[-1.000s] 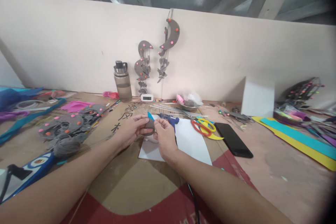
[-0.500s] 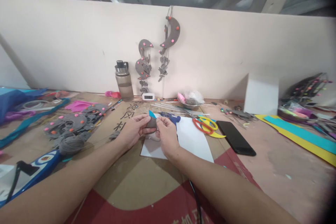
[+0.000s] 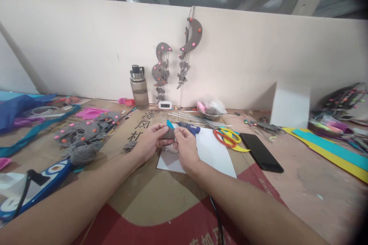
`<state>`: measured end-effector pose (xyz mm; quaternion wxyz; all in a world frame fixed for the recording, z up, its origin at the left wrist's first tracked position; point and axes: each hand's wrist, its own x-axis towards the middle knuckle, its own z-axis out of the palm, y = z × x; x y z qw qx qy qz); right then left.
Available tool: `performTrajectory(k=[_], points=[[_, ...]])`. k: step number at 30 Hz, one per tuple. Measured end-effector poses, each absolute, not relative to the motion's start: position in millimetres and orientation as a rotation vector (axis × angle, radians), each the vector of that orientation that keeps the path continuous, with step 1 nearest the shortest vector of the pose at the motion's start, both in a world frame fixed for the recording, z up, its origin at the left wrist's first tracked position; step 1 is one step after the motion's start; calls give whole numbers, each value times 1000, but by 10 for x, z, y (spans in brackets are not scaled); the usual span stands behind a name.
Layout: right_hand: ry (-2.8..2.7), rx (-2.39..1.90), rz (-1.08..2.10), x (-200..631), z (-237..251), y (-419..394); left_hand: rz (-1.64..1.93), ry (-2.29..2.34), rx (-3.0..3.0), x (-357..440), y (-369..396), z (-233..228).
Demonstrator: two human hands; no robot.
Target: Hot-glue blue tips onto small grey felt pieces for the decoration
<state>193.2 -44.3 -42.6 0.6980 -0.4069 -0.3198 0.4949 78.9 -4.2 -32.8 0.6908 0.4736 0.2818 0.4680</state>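
My left hand (image 3: 151, 143) and my right hand (image 3: 186, 149) meet above a white sheet of paper (image 3: 212, 155) on the cardboard-covered table. Both pinch a small grey felt piece (image 3: 169, 134) with a blue tip (image 3: 169, 124) sticking up from it. A blue glue gun (image 3: 189, 128) lies just behind my right hand. Its black cord (image 3: 217, 218) runs toward me between my forearms.
Red and yellow scissors (image 3: 227, 137) and a black phone (image 3: 261, 152) lie to the right. A water bottle (image 3: 139, 87), a small clock (image 3: 165, 104) and a bowl (image 3: 211, 113) stand by the wall. Grey felt moons (image 3: 83, 132) sit left, coloured strips (image 3: 330, 151) right.
The view has shifted slightly to the left and up. Both hands stay together on the grey felt piece, with only small finger movement.
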Motion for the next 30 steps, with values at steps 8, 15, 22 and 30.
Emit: performTrajectory(k=[8, 15, 22, 30], points=[[-742, -912, 1096, 1927, -435, -441, 1063, 632, 1099, 804, -54, -381], [-751, -933, 1110, 1925, -484, -415, 1241, 681, 1169, 860, -93, -461], [-739, -935, 1109, 1921, -493, -395, 1235, 704, 1163, 866, -82, -442], [-746, -935, 1111, 1921, -510, -396, 1244, 697, 1148, 871, -107, -424]])
